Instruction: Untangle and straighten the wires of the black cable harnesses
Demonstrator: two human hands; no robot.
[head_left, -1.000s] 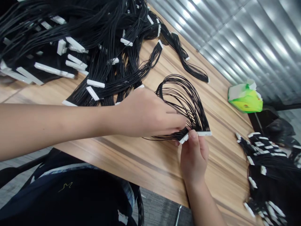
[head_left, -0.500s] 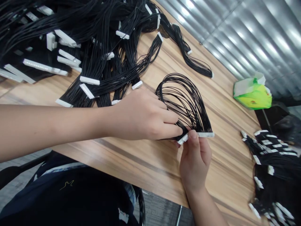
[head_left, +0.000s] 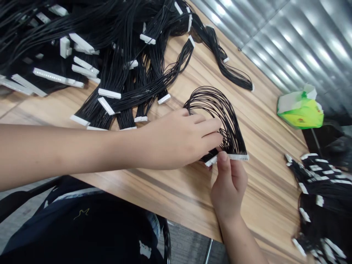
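Note:
A wire harness (head_left: 229,113) of thin black wires bends in a loop above the table, its two white connectors close together at the bottom. My right hand (head_left: 229,187) pinches these connectors, thumb in front; the right-hand white connector (head_left: 238,157) sticks out past the thumb, while the left-hand white connector (head_left: 211,160) slants down to the left. Over the near side of the loop lies my left hand (head_left: 187,139), its fingers curled round the wires by the connectors. Its fingertips are partly hidden among the wires.
A big heap of black wire harnesses (head_left: 110,66) with white connectors covers the upper left of the wooden table (head_left: 165,187). Another harness pile (head_left: 324,205) lies at the right. A green and white tissue pack (head_left: 301,110) stands near the corrugated metal panel (head_left: 297,44).
My left hand has shifted slightly right along the wires, its fingers now higher above the connectors. My right hand keeps its pinch. The whole view has slid a little.

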